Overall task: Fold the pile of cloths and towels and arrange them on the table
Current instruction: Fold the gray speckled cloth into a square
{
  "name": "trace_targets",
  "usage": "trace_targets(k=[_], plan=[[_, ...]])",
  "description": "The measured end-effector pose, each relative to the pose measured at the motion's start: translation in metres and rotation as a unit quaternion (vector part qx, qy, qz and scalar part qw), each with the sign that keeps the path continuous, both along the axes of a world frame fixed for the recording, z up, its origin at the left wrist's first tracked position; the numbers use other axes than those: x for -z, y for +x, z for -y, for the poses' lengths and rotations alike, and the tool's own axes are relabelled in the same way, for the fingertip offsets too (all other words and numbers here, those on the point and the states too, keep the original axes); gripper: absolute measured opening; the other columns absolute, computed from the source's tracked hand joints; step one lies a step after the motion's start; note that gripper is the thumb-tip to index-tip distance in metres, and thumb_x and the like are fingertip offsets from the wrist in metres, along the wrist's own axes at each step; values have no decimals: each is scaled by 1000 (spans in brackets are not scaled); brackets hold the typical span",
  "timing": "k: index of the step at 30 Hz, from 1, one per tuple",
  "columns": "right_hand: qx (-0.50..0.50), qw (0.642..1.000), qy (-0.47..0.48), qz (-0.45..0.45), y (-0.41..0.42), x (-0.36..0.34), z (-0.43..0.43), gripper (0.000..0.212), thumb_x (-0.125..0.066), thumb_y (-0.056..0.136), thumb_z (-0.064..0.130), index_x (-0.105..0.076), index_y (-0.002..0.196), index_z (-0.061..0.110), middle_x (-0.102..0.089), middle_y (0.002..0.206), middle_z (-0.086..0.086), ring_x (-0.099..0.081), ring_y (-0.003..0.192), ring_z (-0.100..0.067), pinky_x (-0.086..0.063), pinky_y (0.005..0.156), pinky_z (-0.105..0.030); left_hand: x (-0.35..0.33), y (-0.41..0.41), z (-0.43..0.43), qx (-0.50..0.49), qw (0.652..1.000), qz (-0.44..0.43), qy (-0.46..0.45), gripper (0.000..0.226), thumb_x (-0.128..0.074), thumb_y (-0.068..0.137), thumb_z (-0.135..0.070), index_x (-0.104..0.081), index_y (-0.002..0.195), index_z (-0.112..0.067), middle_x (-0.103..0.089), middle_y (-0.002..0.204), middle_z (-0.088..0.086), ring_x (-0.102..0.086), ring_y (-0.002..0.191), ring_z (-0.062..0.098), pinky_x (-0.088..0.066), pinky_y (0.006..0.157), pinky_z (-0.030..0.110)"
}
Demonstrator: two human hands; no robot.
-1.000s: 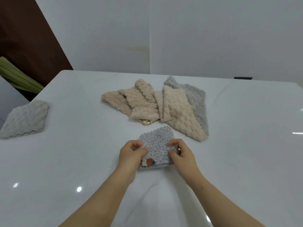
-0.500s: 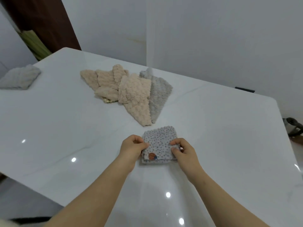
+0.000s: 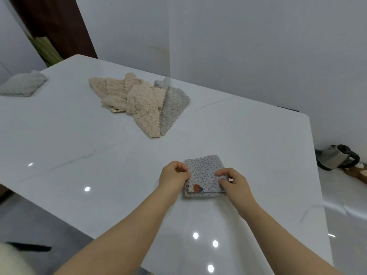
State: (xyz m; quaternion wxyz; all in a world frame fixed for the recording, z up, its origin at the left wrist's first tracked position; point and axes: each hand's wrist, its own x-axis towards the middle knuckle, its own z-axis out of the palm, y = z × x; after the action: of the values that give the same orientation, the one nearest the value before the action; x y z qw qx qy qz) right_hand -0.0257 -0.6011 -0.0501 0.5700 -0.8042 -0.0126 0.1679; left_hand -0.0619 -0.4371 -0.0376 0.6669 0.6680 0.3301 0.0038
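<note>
Nearest, at the bottom left corner, a pale fuzzy shape (image 3: 9, 261) is cut off by the frame, and I cannot tell what it is. Two bare forearms reach from the bottom edge over the white glossy table (image 3: 79, 135).

One dotted cloth (image 3: 204, 172) lies flat on the table near its front edge, folded to a small square, with several layers showing along its near side. An orange and blue mark sits by its near left corner, too small to read. The left hand (image 3: 174, 174) pinches the cloth's left edge with curled fingers. The right hand (image 3: 234, 180) pinches the right edge between thumb and fingertips and covers that side of the cloth.

Farther back, well apart from the cloth, one pile (image 3: 143, 104) of fluffy towels lies loose in the middle of the table. At least three beige pieces overlap one another, with one grey piece partly under them on the right. The exact count is unclear, since the folds hide the edges.

At the far left of the table one folded towel (image 3: 23, 84), grey, lies alone, its left end cut off by the frame.

Off the table to the right, one kettle (image 3: 337, 158) lies tilted on the floor, with brown shapes beside it that I cannot make out.
</note>
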Motion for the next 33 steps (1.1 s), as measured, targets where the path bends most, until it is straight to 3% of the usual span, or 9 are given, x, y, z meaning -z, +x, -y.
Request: trace_targets(k=[5, 11, 17, 21, 25, 29, 31, 33], plan=[[-34, 999, -20, 18, 27, 0, 72, 25, -47, 88, 0, -61, 84, 20, -57, 86, 12, -48, 70, -4, -38, 58, -10, 3, 11, 77, -14, 1000, 7, 26, 30, -55, 82, 8, -54, 64, -17, -58, 74, -1, -53, 70, 13, -42, 66, 22], [-61, 997, -45, 22, 53, -1, 158, 20, -48, 89, 1, -61, 89, 17, -57, 88, 9, -50, 74, -3, -39, 62, -15, -1, 31, 167, -38, 998, 0, 40, 32, -53, 83, 9, -56, 64, -17, -58, 73, -3, -50, 64, 10, -42, 69, 24], [-46, 996, -69, 32, 81, 4, 214, 20, -49, 88, 0, -60, 88, 16, -59, 88, 3, -51, 74, -7, -39, 63, -18, 5, 61, 222, -22, 999, -17, 31, 36, -50, 84, 10, -61, 65, -19, -61, 75, -3, -57, 79, 15, -47, 77, 25], [-17, 997, -74, 30, 100, 10, 238, 22, -46, 86, -5, -59, 88, 12, -58, 96, -6, -51, 85, -18, -40, 69, -24, 4, 83, 247, 31, 999, -36, 10, 33, -45, 87, 9, -63, 77, -17, -62, 83, 0, -58, 82, 15, -48, 67, 15], [-4, 995, -100, 23, 112, 17, 254, 23, -45, 86, -5, -58, 90, 14, -59, 104, -13, -52, 89, -20, -37, 71, -24, 4, 97, 262, 83, 994, -68, 4, 30, -40, 90, 5, -61, 88, -18, -61, 87, -1, -55, 73, 11, -45, 64, 17], [-14, 986, -154, 58, 118, 19, 258, 22, -49, 82, -4, -63, 88, 13, -55, 102, -7, -52, 97, -22, -34, 79, -21, 10, 97, 265, 133, 978, -99, 128, 29, -42, 91, -3, -61, 110, -14, -60, 111, 5, -57, 101, 20, -44, 86, 22], [-14, 977, -194, 87, 119, 17, 258, 19, -52, 81, -2, -66, 88, 9, -57, 104, -7, -52, 101, -26, -37, 82, -25, 11, 94, 264, 167, 957, -109, 210, 27, -45, 93, -9, -59, 116, -13, -57, 118, 4, -55, 106, 18, -40, 85, 19], [-16, 965, -235, 119, 119, 12, 254, 18, -53, 81, 2, -67, 91, 7, -57, 111, -8, -51, 102, -28, -41, 87, -31, 11, 92, 260, 184, 942, -112, 256, 26, -47, 92, -13, -59, 116, -14, -54, 120, 6, -53, 99, 16, -39, 82, 20]])
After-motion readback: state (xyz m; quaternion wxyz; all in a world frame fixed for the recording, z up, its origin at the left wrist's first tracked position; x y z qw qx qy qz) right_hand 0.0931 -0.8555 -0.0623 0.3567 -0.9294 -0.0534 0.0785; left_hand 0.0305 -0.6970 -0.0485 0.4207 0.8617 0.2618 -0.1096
